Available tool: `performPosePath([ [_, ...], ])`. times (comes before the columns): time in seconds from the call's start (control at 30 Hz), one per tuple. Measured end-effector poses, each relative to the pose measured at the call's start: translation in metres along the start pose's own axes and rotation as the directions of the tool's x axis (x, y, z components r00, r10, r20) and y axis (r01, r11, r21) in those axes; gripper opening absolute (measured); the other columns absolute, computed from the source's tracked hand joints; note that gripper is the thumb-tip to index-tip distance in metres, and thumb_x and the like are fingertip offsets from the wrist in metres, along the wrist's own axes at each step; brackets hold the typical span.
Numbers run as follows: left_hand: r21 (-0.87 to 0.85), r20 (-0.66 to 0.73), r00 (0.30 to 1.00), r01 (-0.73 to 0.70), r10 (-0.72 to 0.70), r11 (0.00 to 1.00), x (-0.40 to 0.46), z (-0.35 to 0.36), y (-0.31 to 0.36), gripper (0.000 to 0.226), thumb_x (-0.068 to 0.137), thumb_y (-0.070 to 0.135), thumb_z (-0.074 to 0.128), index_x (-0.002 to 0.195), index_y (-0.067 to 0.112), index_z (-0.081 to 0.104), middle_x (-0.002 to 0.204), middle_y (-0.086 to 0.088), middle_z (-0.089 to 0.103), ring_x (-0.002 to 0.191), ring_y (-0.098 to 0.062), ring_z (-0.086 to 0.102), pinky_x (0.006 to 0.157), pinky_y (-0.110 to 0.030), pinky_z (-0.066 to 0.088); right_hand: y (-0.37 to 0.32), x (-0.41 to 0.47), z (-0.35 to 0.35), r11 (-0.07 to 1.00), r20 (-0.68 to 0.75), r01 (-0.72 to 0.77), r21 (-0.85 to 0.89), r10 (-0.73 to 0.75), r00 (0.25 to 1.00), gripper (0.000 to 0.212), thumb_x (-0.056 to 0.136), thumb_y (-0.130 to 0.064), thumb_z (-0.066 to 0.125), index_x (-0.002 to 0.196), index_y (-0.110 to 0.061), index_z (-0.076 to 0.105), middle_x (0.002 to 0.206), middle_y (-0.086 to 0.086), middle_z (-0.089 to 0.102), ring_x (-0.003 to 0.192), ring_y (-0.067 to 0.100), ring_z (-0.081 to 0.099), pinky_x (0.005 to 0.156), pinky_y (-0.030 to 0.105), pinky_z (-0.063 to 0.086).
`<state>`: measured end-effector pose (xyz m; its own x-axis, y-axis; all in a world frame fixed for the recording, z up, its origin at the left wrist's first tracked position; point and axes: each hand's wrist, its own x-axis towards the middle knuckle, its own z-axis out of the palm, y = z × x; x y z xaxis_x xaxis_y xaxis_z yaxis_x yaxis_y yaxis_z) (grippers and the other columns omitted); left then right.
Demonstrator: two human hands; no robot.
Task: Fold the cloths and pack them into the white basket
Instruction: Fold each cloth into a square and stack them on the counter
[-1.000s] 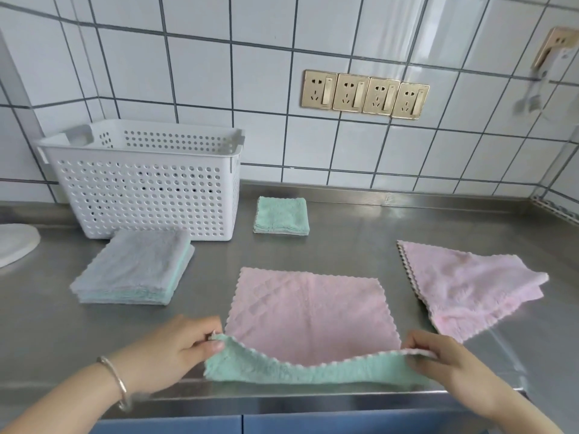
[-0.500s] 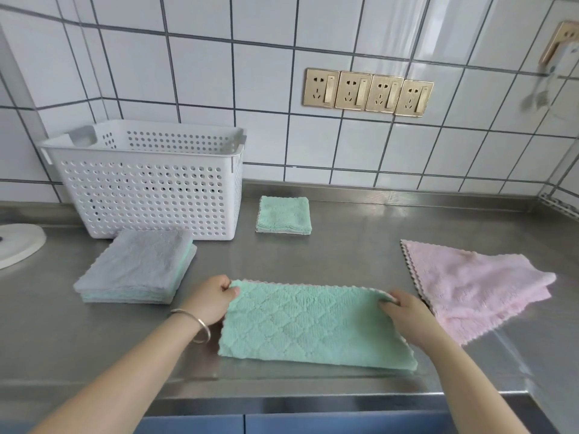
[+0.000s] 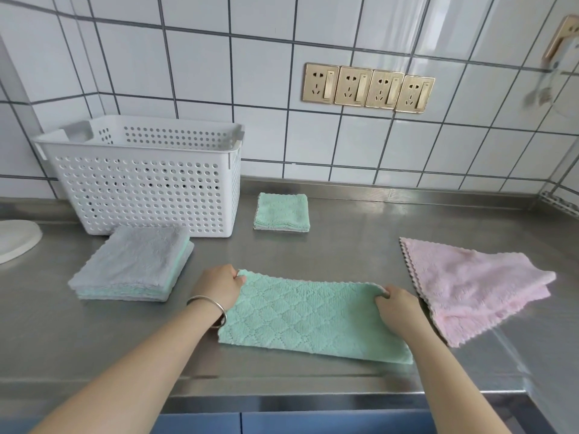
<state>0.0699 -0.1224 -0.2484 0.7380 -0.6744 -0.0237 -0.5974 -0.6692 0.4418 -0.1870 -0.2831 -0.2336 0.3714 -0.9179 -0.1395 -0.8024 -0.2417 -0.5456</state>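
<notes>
A green cloth (image 3: 310,317) lies folded in half on the steel counter in front of me. My left hand (image 3: 219,288) pinches its far left corner and my right hand (image 3: 396,306) pinches its far right corner. The white perforated basket (image 3: 150,183) stands at the back left against the tiled wall. In front of the basket sits a stack of folded grey and green cloths (image 3: 134,264). A small folded green cloth (image 3: 282,212) lies at the back centre. An unfolded pink cloth (image 3: 470,283) lies loosely to the right.
A white round object (image 3: 15,241) shows at the far left edge. The counter's front edge (image 3: 313,399) runs just below the green cloth. A row of gold wall sockets (image 3: 368,87) sits on the tiles above the counter.
Both hands carried the cloth's near edge over to the far edge, folding it in half with the green side up and hiding the pink side. The hands now hold the far corners.
</notes>
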Motion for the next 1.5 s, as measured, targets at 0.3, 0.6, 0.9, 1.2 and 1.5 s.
performPosePath([
  [0.3,0.149,-0.053,0.998,-0.033,0.041,0.988,0.011,0.008,-0.002,0.026,0.093,0.038,0.045,0.083,0.015,0.052,0.095,-0.009,0.067,0.089,-0.029,0.061,0.066,-0.03,0.04,-0.003,0.0,0.006,0.998,-0.059,-0.044,-0.04,0.041,0.997,0.019,0.088,-0.01,0.041,0.103,-0.005,0.052,0.109,0.018,0.061,0.081,0.026,0.047,0.067,0.029,0.035],
  [0.6,0.201,0.1,0.907,-0.421,0.409,0.884,-0.032,0.014,0.039,0.066,0.081,0.063,0.027,0.139,0.032,0.031,0.152,0.005,0.026,0.143,-0.02,0.017,0.114,-0.044,0.021,0.0,-0.039,0.014,0.978,-0.266,-0.09,-0.186,0.038,0.963,0.054,0.086,-0.02,0.047,0.136,-0.009,0.03,0.13,0.013,0.041,0.115,0.031,0.044,0.089,0.036,0.041],
  [0.9,0.266,0.48,0.738,-0.637,0.474,0.723,-0.054,0.043,0.065,0.085,0.075,0.08,0.015,0.145,0.038,-0.006,0.155,0.01,-0.019,0.142,-0.015,-0.025,0.116,-0.049,-0.013,0.004,-0.06,-0.006,0.963,-0.005,-0.245,-0.114,0.246,0.969,0.058,0.081,-0.034,0.062,0.127,-0.005,0.04,0.118,0.008,0.055,0.1,0.026,0.054,0.078,0.03,0.042],
  [1.2,0.267,0.487,0.731,-0.645,0.477,0.716,-0.059,0.045,0.069,0.067,0.084,0.071,0.022,0.142,0.049,-0.004,0.156,0.006,-0.019,0.142,-0.024,-0.025,0.115,-0.055,-0.01,0.008,-0.073,0.004,0.941,-0.166,-0.206,0.268,0.255,0.952,0.05,0.078,-0.01,0.058,0.124,-0.012,0.04,0.103,0.007,0.059,0.088,0.026,0.053,0.073,0.032,0.043],
  [1.5,-0.64,0.417,0.874,0.088,0.249,0.764,-0.048,-0.004,0.133,0.04,0.091,0.045,0.049,0.091,0.008,0.066,0.096,-0.012,0.066,0.087,-0.024,0.064,0.088,-0.033,0.049,-0.054,-0.081,0.042,0.905,-0.653,0.393,0.161,-0.201,0.73,0.05,0.066,0.011,0.063,0.104,-0.018,0.051,0.087,0.007,0.064,0.079,0.031,0.06,0.065,0.032,0.043],
])
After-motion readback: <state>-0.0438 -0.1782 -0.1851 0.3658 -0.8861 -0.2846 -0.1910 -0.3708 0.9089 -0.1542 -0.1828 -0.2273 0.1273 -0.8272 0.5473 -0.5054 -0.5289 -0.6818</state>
